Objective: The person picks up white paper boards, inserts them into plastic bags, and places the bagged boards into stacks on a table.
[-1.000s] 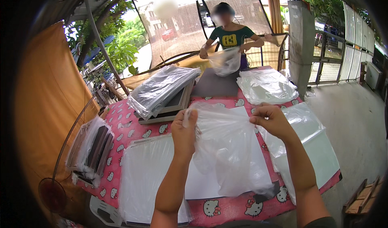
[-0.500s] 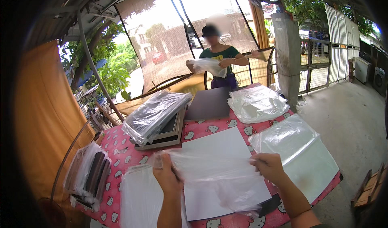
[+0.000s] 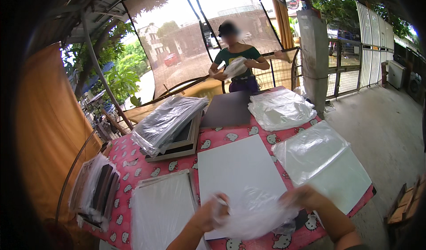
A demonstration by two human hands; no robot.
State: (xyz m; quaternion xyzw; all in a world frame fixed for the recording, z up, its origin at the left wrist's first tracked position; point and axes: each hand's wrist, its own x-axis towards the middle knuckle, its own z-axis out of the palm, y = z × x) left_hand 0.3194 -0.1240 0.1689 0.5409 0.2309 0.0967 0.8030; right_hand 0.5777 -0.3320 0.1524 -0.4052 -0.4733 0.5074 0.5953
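Note:
Between my two hands a clear plastic bag is bunched and blurred by motion. My left hand grips its left side; my right hand, smeared, is closed on its right side. Beneath the bag a white rectangular board lies on the pink patterned tablecloth. To the left of that board rests a stack of white boards in clear plastic. At the right, a pale greenish sheet lies partly under a clear plastic bag.
Plastic-wrapped frames are piled at the back left, and wrapped dark frames at the left edge. Behind are a dark board and a heap of plastic bags. Across the table a person handles plastic. A concrete post stands beyond.
My hands have come down and nearer to me with the bag, which is now more bunched. The person across the table has shifted and gathered their plastic smaller.

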